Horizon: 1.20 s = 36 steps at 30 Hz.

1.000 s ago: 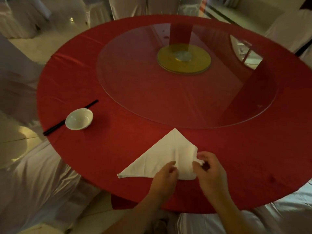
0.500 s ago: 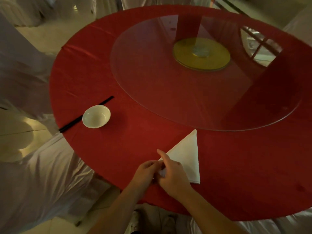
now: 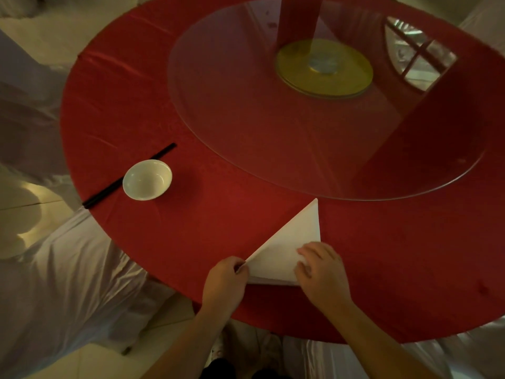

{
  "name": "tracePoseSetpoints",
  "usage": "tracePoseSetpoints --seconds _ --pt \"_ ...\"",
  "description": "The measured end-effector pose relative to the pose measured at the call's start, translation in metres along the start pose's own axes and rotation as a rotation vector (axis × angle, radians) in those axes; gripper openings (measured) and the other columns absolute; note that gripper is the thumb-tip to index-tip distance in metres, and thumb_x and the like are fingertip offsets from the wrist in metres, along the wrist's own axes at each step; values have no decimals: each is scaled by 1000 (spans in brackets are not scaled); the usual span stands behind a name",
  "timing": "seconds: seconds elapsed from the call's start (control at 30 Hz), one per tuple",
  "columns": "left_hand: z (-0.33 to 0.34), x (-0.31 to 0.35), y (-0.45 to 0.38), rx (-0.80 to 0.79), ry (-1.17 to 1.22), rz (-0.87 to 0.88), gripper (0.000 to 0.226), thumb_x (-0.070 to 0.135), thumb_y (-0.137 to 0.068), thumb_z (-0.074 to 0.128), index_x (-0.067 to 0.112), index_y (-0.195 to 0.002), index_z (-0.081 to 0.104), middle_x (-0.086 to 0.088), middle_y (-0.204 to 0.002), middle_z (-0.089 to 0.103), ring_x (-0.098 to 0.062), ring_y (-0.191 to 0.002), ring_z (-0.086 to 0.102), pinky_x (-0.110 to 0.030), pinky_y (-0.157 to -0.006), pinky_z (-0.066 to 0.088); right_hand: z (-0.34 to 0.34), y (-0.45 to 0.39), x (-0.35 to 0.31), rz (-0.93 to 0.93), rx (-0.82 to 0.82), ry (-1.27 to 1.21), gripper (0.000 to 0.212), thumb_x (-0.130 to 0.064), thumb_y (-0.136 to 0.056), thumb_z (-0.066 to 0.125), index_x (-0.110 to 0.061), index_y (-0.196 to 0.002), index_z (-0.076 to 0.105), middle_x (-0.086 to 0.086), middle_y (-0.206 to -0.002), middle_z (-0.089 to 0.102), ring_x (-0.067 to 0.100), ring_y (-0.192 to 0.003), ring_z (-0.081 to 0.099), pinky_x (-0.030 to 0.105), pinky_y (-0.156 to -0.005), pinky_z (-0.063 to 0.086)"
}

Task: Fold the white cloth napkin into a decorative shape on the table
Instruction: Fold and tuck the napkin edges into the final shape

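The white cloth napkin (image 3: 289, 247) lies folded into a narrow triangle near the front edge of the round table with its red cloth (image 3: 218, 228), its tip pointing away toward the glass turntable. My left hand (image 3: 225, 280) pinches the napkin's lower left corner. My right hand (image 3: 321, 272) rests on the lower right part, fingers curled and pressing the cloth flat; it hides that corner.
A glass turntable (image 3: 273, 119) with a gold hub (image 3: 323, 68) covers the table's middle. A small white bowl (image 3: 147, 180) sits at the left beside black chopsticks (image 3: 109, 188). White-covered chairs (image 3: 68, 283) stand around the table.
The wide triangle has been folded in half into a narrower one. My right hand carried the right corner over to the left, then moved back onto the right part.
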<state>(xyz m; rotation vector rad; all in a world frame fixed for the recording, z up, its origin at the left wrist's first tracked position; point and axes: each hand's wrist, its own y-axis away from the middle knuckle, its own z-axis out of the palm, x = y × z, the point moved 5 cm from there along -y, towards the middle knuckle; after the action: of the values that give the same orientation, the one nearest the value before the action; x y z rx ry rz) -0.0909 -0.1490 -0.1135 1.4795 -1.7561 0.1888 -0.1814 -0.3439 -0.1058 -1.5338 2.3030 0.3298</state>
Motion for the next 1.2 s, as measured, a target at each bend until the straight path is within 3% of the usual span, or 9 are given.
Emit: tracePoseSetpoints --seconds 0.17,0.3,0.5,0.57,0.63,0.8,0.9,1.07,1.2 --pt "0 1 8 117 -28 -47 16 27 -94 51 24 -100 65 10 -92 53 -3 -78 47 -19 -61 33 9 7 27 109 -66 55 47 -29 -93 51 -13 -137 48 5 -150 39 23 -140 29 39 -110 25" --pt "1 -2 10 152 -92 -86 14 22 -92 52 23 -99 64 11 -92 52 -9 -90 39 -26 -73 32 17 11 28 52 -113 77 50 -35 -97 42 -16 -144 38 1 -156 28 15 -145 14 33 -113 11" --pt "0 -3 10 135 -141 -100 27 18 -85 55 20 -111 59 0 -111 56 -13 -98 40 -29 -81 36 25 15 32 11 -143 128 55 -43 -97 24 -21 -147 29 -3 -158 20 13 -145 2 36 -116 6" --pt "-1 13 8 195 -322 43 38 22 -87 55 19 -124 54 -2 -121 54 -19 -110 42 -35 -93 39 28 16 33 8 -157 147 57 -45 -97 21 -20 -148 27 -2 -159 18 14 -145 0 37 -116 4" --pt "10 47 -1 178 -366 320 42 23 -91 50 18 -133 49 -3 -135 51 -21 -129 39 -39 -106 35 29 16 33 10 -167 155 58 -48 -98 20 -19 -148 26 -2 -158 15 16 -145 -2 38 -117 1" --pt "82 122 -45 -220 -576 845 50 33 -101 24 17 -148 21 -1 -158 18 -13 -145 5 -37 -117 14 30 18 29 2 -190 175 64 -53 -96 3 -19 -150 3 0 -157 0 19 -146 -8 37 -117 -5" --pt "111 128 -70 -289 -786 940 55 41 -100 13 17 -150 12 -1 -160 9 -13 -145 -2 -37 -117 0 29 18 27 9 -162 168 63 -50 -98 12 -15 -150 17 6 -157 16 22 -146 8 43 -119 8" --pt "121 118 -94 -296 -877 998 64 52 -95 -1 19 -150 4 2 -160 1 -9 -144 -11 -40 -117 -6 35 17 29 45 -158 163 65 -53 -98 15 -18 -152 6 4 -160 8 18 -147 1 43 -119 3" --pt "123 120 -109 -255 -889 979 64 54 -94 -5 20 -147 -5 2 -159 -5 -8 -142 -17 -40 -117 -7 34 27 23 100 -149 151 65 -53 -98 16 -13 -150 18 5 -158 19 21 -146 11 48 -117 5"
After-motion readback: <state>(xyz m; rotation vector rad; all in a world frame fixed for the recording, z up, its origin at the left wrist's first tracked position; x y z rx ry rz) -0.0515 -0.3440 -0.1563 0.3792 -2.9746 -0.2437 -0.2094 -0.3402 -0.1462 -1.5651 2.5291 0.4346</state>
